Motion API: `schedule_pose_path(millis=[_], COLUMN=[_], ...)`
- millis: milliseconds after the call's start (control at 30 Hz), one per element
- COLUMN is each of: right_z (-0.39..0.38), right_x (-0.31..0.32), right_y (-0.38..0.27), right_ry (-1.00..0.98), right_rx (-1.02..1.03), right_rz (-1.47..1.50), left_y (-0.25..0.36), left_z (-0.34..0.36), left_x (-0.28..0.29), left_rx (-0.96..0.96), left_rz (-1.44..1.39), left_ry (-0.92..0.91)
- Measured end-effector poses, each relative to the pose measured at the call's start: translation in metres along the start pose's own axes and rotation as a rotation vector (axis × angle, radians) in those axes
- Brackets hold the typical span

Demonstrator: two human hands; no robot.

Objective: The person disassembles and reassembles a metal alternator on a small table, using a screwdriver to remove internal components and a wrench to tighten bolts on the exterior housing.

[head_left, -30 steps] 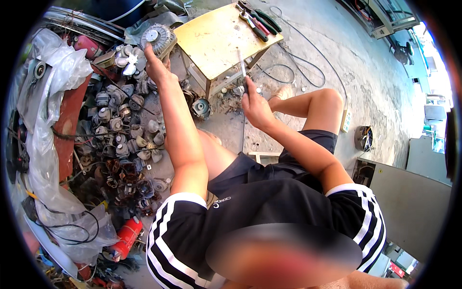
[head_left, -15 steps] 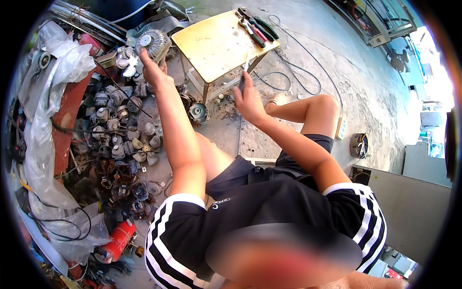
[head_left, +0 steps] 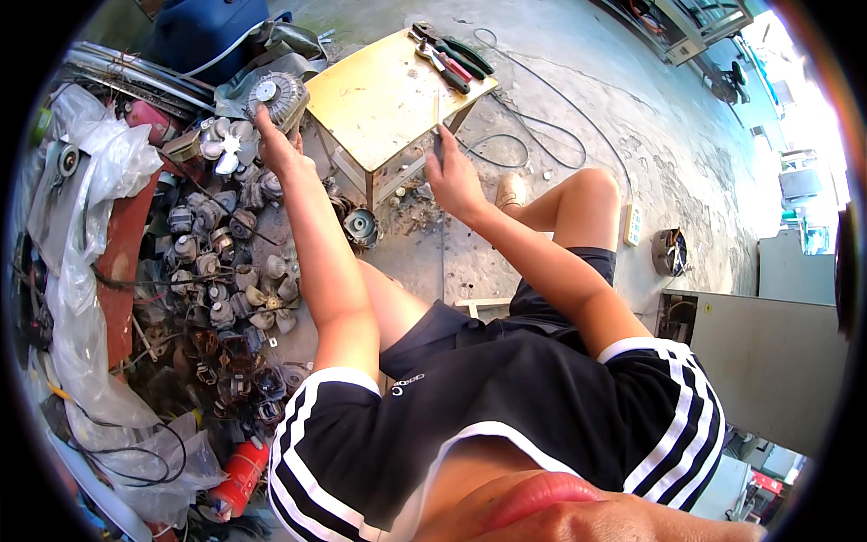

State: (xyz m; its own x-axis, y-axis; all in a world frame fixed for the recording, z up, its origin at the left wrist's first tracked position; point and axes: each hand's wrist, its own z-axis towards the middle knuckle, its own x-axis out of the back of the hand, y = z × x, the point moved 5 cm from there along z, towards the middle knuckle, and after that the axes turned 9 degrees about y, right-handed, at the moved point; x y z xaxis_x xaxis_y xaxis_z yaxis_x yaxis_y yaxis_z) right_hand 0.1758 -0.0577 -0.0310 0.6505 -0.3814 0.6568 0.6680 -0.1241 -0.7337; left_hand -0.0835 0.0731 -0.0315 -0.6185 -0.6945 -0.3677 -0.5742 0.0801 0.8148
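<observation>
My left hand (head_left: 282, 149) grips a round, ribbed grey metal motor housing (head_left: 278, 98) with a hub on top, beside a white fan blade (head_left: 226, 144) at the upper left. My right hand (head_left: 454, 176) is closed on a slim tool (head_left: 439, 131) with a dark handle and pale shaft, pointing up near the front edge of a low yellow-topped stool (head_left: 352, 104); its tip is hard to make out. Pliers and other tools (head_left: 456, 59) with black and red handles lie at the stool's far right corner.
A heap of old motors (head_left: 217, 253), plastic sheeting (head_left: 72, 226) and a red cylinder (head_left: 239, 479) crowd the left. A black cable (head_left: 569, 149) loops across the concrete beside a power strip (head_left: 632, 224). A round container (head_left: 668, 253) and grey metal cabinet (head_left: 759, 361) are at the right.
The view has shifted, with the stool lower and further left. My right hand has risen closer to the stool with the tool; my left hand still holds the motor housing.
</observation>
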Motion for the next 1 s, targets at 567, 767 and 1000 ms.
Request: schedule_pose_path(millis=[567, 767, 1000], right_z=[-0.004, -0.022, -0.023], right_x=[-0.012, 0.007, 0.0], right_y=[-0.015, 0.006, 0.011], right_ry=[-0.071, 0.086, -0.075], right_rx=[0.044, -0.251, -0.047], right_rz=[-0.001, 0.116, 0.01], left_y=[-0.005, 0.001, -0.004], left_z=[-0.01, -0.009, -0.011], left_x=[-0.004, 0.005, 0.004], left_rx=[0.005, -0.013, 0.019], left_rz=[0.028, 0.02, 0.016], left_ry=[-0.089, -0.046, -0.048])
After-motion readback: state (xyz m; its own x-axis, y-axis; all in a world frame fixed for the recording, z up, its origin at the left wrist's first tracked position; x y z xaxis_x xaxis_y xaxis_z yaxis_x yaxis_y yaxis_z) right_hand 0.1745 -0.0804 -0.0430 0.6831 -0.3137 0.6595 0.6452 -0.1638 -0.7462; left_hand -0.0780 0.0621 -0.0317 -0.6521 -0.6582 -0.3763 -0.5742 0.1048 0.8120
